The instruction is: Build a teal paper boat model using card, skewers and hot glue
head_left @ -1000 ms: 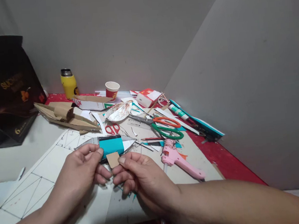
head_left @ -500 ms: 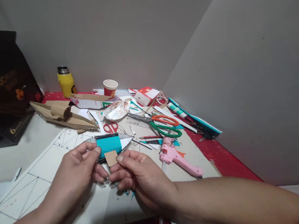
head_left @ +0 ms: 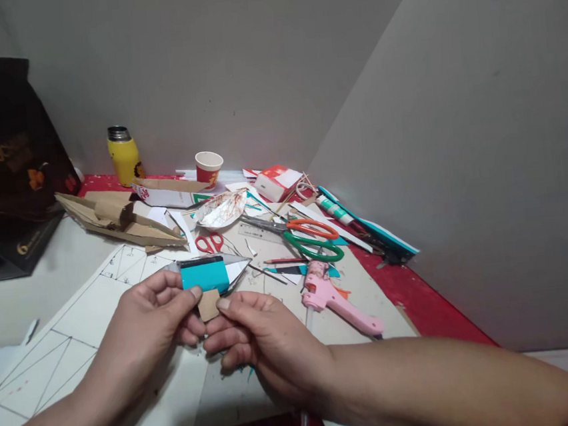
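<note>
My left hand (head_left: 167,311) pinches the left end of a small boat-like model (head_left: 203,275), which has a teal middle, black strips and a grey pointed tip to the right. Between the thumb and fingers of my right hand (head_left: 255,329) is a small square of brown cardboard (head_left: 209,305). The square lies against the model's near side, and my left thumb tip touches its left edge. Part of the model is hidden behind my left fingers.
A pink glue gun (head_left: 343,304) lies right of my hands, with green-and-orange-handled scissors (head_left: 311,238) beyond it. Red scissors (head_left: 210,243), a cardboard boat (head_left: 118,219), a paper cup (head_left: 209,169), a yellow bottle (head_left: 125,158) and a black bag (head_left: 8,166) stand or lie farther back.
My left thumb has shifted right, onto the edge of the cardboard square. The square has moved slightly down and left along with my right fingers.
</note>
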A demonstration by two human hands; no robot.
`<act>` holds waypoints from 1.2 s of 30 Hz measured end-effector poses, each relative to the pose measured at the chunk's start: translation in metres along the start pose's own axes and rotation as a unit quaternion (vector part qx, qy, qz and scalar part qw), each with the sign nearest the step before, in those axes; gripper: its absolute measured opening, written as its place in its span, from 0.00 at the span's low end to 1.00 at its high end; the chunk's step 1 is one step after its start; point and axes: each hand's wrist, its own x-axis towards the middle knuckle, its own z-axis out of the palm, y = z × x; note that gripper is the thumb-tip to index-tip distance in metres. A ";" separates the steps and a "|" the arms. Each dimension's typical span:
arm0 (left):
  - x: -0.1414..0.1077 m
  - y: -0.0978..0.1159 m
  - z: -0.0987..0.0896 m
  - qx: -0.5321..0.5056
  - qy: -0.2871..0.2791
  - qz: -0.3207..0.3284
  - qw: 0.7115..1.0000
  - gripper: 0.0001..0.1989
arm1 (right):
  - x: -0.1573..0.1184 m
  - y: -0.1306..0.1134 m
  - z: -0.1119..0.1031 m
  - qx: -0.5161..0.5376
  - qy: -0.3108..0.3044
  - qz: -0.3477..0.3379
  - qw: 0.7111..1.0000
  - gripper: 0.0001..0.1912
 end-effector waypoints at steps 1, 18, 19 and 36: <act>0.001 -0.001 0.000 -0.001 -0.001 0.004 1.000 0.15 | 0.000 0.000 0.000 -0.002 -0.003 0.001 1.000 0.24; 0.000 -0.002 0.000 0.014 -0.005 0.011 1.000 0.14 | 0.002 0.005 -0.006 -0.042 -0.045 0.018 0.998 0.22; -0.001 -0.001 0.000 0.016 -0.002 0.005 1.000 0.14 | 0.001 0.005 -0.005 -0.043 -0.047 0.021 0.998 0.22; -0.016 0.020 -0.011 0.049 0.094 0.053 0.993 0.28 | -0.026 -0.033 -0.036 -0.097 0.005 -0.058 0.994 0.15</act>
